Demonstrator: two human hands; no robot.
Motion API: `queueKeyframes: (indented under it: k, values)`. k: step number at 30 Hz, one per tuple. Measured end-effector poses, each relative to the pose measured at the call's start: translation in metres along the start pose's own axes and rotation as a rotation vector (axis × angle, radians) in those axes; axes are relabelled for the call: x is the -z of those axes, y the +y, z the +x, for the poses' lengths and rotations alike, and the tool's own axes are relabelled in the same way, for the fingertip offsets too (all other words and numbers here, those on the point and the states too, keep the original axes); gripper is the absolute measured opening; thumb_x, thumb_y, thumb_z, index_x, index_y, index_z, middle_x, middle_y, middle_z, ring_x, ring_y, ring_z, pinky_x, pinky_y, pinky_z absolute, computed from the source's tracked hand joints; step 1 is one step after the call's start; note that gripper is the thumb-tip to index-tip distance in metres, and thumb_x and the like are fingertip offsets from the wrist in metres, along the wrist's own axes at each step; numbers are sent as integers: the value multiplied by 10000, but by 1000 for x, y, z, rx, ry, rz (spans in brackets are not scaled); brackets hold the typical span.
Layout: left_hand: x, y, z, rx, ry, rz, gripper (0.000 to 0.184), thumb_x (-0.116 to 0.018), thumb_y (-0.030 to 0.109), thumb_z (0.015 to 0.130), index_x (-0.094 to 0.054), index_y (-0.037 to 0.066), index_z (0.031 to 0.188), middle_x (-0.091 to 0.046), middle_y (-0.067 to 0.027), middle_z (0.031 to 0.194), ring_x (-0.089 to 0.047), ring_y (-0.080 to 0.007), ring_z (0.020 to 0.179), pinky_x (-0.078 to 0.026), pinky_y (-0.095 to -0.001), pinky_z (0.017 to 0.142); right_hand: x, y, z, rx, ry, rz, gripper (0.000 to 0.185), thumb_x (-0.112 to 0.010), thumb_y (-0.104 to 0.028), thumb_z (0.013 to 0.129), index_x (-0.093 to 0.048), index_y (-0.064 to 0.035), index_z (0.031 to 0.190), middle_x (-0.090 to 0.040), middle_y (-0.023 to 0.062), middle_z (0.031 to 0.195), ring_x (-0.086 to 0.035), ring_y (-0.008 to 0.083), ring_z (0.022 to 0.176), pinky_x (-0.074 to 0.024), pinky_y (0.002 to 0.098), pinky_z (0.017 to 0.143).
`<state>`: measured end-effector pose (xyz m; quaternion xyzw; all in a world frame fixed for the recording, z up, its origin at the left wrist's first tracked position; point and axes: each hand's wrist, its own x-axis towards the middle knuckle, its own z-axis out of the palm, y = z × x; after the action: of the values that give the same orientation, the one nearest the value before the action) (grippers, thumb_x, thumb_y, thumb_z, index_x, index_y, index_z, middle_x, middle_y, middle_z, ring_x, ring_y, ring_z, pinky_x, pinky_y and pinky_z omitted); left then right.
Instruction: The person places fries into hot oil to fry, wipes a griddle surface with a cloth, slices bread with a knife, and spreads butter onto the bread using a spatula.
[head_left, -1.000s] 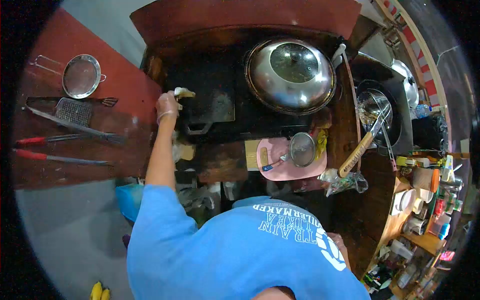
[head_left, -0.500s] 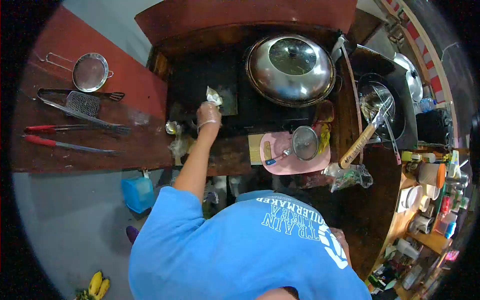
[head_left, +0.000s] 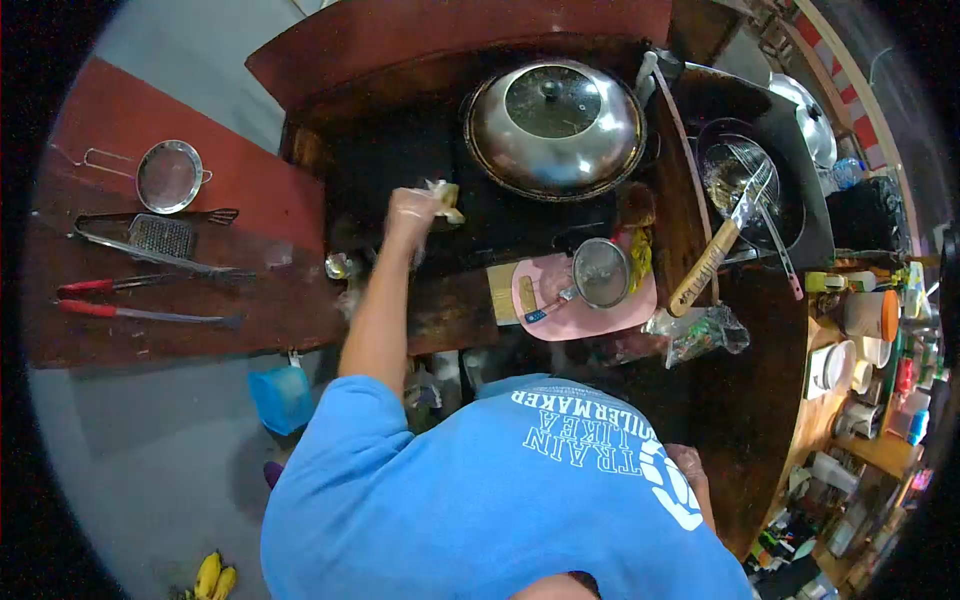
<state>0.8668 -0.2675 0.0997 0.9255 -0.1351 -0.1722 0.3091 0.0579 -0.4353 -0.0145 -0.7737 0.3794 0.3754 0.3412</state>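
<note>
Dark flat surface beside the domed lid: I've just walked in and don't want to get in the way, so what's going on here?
A person in a blue shirt holds a crumpled, whitish wad in the gloved left hand, over the dark flat surface. The right hand is down at their side; whether it holds anything is unclear. The domed lid sits to the right of the wad, and a strainer lies on the pink board.

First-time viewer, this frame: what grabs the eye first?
Probably the big shiny domed lid, top centre. Next, the gloved left hand left of it, holding a crumpled pale piece over the dark cooktop. Then the pink board below the lid.
</note>
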Motion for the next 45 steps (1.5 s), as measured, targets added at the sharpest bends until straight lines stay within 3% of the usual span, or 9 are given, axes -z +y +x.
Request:
queueKeyframes:
  k: [3, 10, 15, 16, 28, 29, 30, 37, 45]
  values:
    - [40, -15, 31, 159, -257, -318, 121, -756, 139, 710, -702, 39, 751, -680, -101, 765, -596, -176, 655, -457, -369, 604, -4, 2, -7, 12, 39, 17, 364, -503, -279, 932, -688, -94, 1185, -665, 129, 1225, -619, 311, 1150, -494, 398, 987]
    - [84, 35, 64, 386, -196, 386, 211, -733, 178, 750, -733, 15, 885, -727, -159, 931, -713, -318, 875, -570, -428, 701, -12, 22, -12, 18, 24, 167, 384, -564, -284, 898, -672, -101, 1218, -665, 104, 1242, -624, 284, 1153, -494, 380, 996]
    - [45, 12, 81, 72, 11, 511, 340, -676, 378, 846, -744, 113, 1048, -705, -151, 1116, -677, -353, 1020, -553, -407, 871, -5, 16, -2, 37, -71, -274, 372, -621, -278, 866, -696, -81, 1172, -667, 104, 1245, -640, 281, 1127, -506, 374, 977]
    - [32, -4, 99, -186, -164, 1086, 314, -627, 390, 895, -753, 123, 1004, -713, -152, 1058, -677, -342, 1009, -539, -415, 862, 4, 14, -7, 271, -1, -385, 354, -636, -284, 857, -719, -60, 1119, -687, 116, 1204, -663, 281, 1082, -518, 368, 943]
    - [59, 17, 34, -244, 196, 480, 352, -590, 434, 909, -753, 148, 1036, -691, -183, 1041, -666, -368, 978, -534, -461, 873, -40, 62, 19, -21, 109, 216, 320, -587, -299, 897, -730, -123, 1123, -712, 132, 1114, -685, 291, 1022, -535, 374, 890]
    - [56, 13, 37, -248, 192, 483, 352, -590, 434, 909, -753, 148, 1036, -691, -183, 1041, -666, -368, 978, -534, -461, 873, -40, 60, 15, -65, 103, 329, 324, -597, -306, 892, -730, -123, 1123, -707, 132, 1127, -680, 305, 1027, -537, 384, 888]
    - [54, 8, 39, -244, 152, 554, 350, -591, 425, 909, -752, 141, 1036, -689, -191, 1049, -665, -370, 983, -533, -463, 877, -36, 60, 13, 296, 207, -161, 315, -600, -339, 896, -740, -118, 1071, -700, 141, 1135, -676, 335, 1004, -544, 400, 865]
    - [13, 18, 44, -84, -1, 672, 381, -616, 406, 901, -736, 68, 1030, -679, -210, 1123, -663, -381, 1031, -540, -449, 887, -17, 44, -1, -56, 108, 215, 315, -626, -314, 875, -746, -70, 1033, -737, 123, 951, -697, 222, 839, -547, 361, 768]
    - [-2, 24, 31, -291, -41, 771, 258, -624, 256, 873, -746, 44, 956, -694, -219, 1051, -678, -391, 977, -543, -466, 866, -35, 49, -17, 11, 156, 452, 244, -675, -208, 733, -717, -116, 956, -708, 156, 1024, -683, 345, 959, -550, 432, 819]
